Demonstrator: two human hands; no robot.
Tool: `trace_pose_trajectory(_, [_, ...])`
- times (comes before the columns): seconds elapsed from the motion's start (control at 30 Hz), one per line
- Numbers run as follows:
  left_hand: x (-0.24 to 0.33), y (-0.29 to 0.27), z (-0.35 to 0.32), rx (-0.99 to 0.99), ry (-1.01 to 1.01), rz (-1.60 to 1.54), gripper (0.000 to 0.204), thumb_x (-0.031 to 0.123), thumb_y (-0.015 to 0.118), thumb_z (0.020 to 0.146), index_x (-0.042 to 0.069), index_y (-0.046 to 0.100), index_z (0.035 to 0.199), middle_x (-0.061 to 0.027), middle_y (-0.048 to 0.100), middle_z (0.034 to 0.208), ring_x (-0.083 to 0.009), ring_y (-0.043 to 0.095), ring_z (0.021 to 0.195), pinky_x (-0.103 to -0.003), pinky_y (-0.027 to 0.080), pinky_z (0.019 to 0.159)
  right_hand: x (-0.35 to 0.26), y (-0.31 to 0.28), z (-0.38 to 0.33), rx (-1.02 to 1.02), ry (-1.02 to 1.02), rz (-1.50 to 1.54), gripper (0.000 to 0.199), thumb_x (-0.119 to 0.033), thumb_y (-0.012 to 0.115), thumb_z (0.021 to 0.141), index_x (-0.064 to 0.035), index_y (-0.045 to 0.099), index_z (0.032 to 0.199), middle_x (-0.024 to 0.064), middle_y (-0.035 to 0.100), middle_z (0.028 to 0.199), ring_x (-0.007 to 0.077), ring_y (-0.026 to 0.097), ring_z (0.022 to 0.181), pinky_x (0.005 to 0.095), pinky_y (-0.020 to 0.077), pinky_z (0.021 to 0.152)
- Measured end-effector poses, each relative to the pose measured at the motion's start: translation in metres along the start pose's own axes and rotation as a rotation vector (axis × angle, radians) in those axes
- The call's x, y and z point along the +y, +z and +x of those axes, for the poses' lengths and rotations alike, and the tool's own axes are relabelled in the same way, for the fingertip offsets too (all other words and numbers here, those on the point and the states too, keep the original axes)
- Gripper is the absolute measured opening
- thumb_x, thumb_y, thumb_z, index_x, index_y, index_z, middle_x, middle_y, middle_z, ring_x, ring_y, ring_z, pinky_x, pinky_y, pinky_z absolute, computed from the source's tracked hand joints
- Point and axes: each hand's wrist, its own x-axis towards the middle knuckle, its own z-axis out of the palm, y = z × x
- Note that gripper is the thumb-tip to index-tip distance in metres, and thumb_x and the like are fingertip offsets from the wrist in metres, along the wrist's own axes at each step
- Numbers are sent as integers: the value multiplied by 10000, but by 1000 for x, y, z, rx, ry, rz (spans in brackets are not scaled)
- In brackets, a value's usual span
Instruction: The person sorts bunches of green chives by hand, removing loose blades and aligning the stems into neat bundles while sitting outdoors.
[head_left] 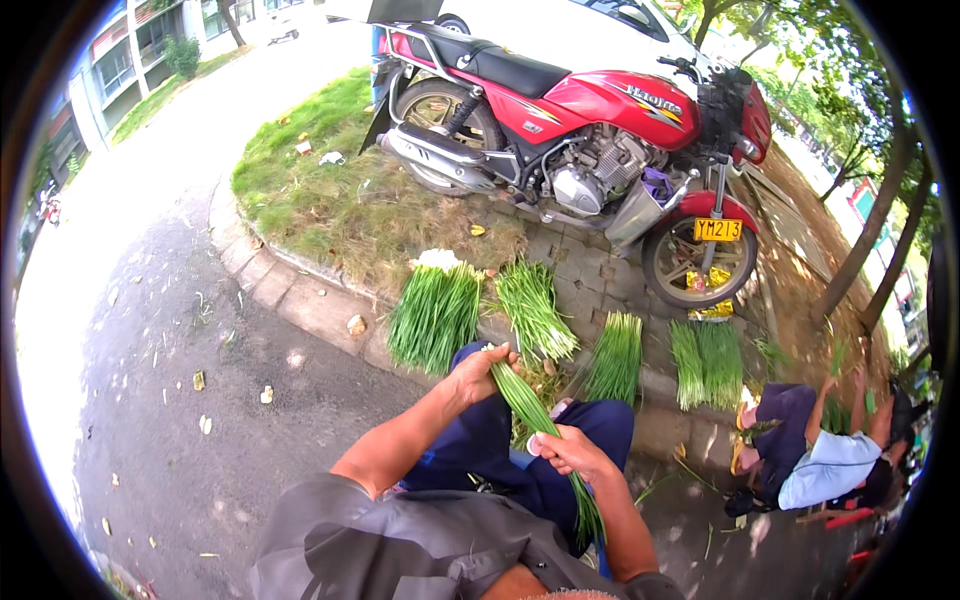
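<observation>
I hold a bundle of long green stalks [520, 396], which look like garlic chives, slanting across my lap. My left hand [482, 372] is closed around its upper, paler end. Lower down, my right hand [570, 452] grips the same bundle, and the leafy ends hang past its wrist. A small whitish thing [537, 443] shows at the right hand's fingers; I cannot make out what it is. In front of my knees lie similar bundles: a large one [436, 318] at the left, another [535, 310] beside it, and one [613, 358] farther right.
More green bundles [707, 363] lie at the right on the paving. A red motorcycle [560, 110] is parked beyond them, with yellow packets [710, 310] by its front wheel. A curb [290, 292] edges the grass. Another person [825, 465] sits at the right.
</observation>
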Motion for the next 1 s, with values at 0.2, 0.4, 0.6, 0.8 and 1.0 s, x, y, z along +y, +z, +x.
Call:
trace_pose_trajectory(0.2, [-1, -13, 17, 62, -8, 62, 168, 212, 528, 1027, 83, 571, 927, -54, 610, 830, -232, 604, 803, -404, 529, 814, 33, -30, -24, -7, 25, 73, 181, -279, 582, 1010, -107, 535, 981, -81, 410, 684, -4, 293, 493, 189, 216, 407])
trace_pose_trajectory(0.4, [17, -27, 20, 252, 11, 200, 122, 254, 587, 1008, 146, 610, 957, 7, 631, 810, -165, 599, 728, -385, 558, 775, 36, -51, -41, 175, -106, 125, 226, -323, 610, 990, -117, 526, 948, -69, 446, 716, -3, 311, 494, 192, 236, 399])
trace_pose_trajectory(0.6, [-15, -19, 17, 235, -107, 401, 137, 281, 643, 962, 146, 647, 976, 3, 652, 836, -182, 597, 720, -402, 556, 767, 49, -78, -42, 366, -210, 343, 223, -308, 603, 999, -110, 547, 912, -50, 464, 707, 18, 345, 514, 204, 257, 409])
trace_pose_trajectory(0.8, [-48, 43, 37, 104, -203, 727, 136, 270, 628, 987, 135, 609, 986, 2, 634, 844, -138, 628, 685, -349, 573, 683, 55, -90, -35, 441, -247, 514, 225, -312, 601, 1005, -113, 535, 922, -48, 463, 717, 22, 353, 529, 206, 261, 419])
trace_pose_trajectory(1.0, [-85, 86, 107, -99, -243, 955, 133, 231, 622, 981, 102, 628, 949, -1, 646, 849, -103, 618, 650, -302, 566, 630, 65, -105, -37, 656, -252, 576, 232, -331, 596, 995, -122, 513, 937, -40, 457, 742, 28, 353, 534, 208, 263, 427])
